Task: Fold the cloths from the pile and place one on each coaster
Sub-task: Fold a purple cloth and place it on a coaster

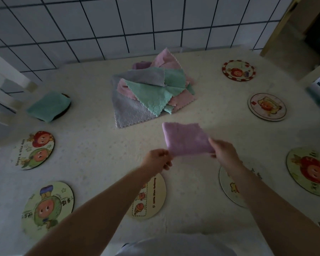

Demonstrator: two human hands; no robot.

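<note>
Holding a folded purple cloth (pixel 186 138) just above the counter (pixel 92 145) at centre frame: left hand (pixel 158 159) pinching its lower left corner, right hand (pixel 223 151) gripping the lower right edge. Pale speckled covering across the counter. Pile (pixel 150 91) of grey, pink and teal cloths beyond, toward the tiled wall (pixel 118 21). Round coasters (pixel 267 107) ringing the edges; teal cloth (pixel 48 106) on one at left. Dim room.
</note>
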